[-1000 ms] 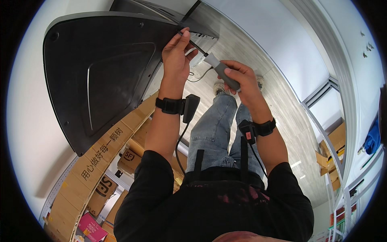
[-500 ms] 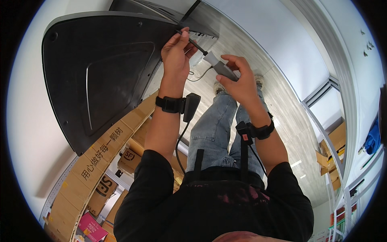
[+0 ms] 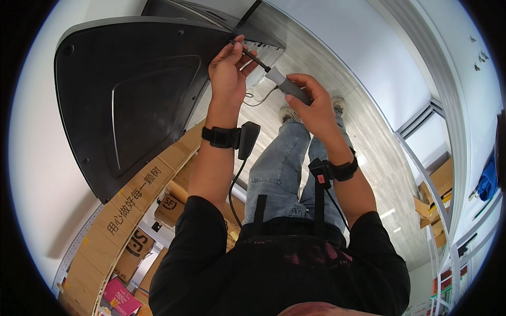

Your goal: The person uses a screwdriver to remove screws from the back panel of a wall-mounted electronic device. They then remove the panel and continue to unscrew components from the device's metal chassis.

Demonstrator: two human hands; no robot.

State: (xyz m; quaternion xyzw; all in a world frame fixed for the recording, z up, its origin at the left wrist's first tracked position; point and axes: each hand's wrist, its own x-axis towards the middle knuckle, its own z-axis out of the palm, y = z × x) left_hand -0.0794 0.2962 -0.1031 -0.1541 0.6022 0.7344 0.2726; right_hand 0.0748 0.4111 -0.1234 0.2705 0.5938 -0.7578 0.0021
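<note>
A screwdriver (image 3: 293, 90) with a two-tone grey handle and a long dark shaft slants up and left. My right hand (image 3: 314, 105) grips its handle, thumb on the near side and fingers over the far side. Close to the tip, the thumb and fingers of my left hand (image 3: 227, 73) pinch the shaft, its other fingers loosely curled. The tip meets the upper right edge of a large black panel (image 3: 153, 110) with a raised outline and several screw holes; my fingers hide exactly where it sits.
Below the panel lies a long cardboard piece (image 3: 126, 210), with brown boxes (image 3: 132, 253) and a pink box (image 3: 121, 296) beyond it. A thin grey cable (image 3: 263, 101) loops near the screwdriver. To the right stand a white frame (image 3: 421, 168) and an open carton (image 3: 440, 184).
The fingers of my right hand have closed further round the screwdriver handle. My left hand has shifted very slightly left, still at the shaft.
</note>
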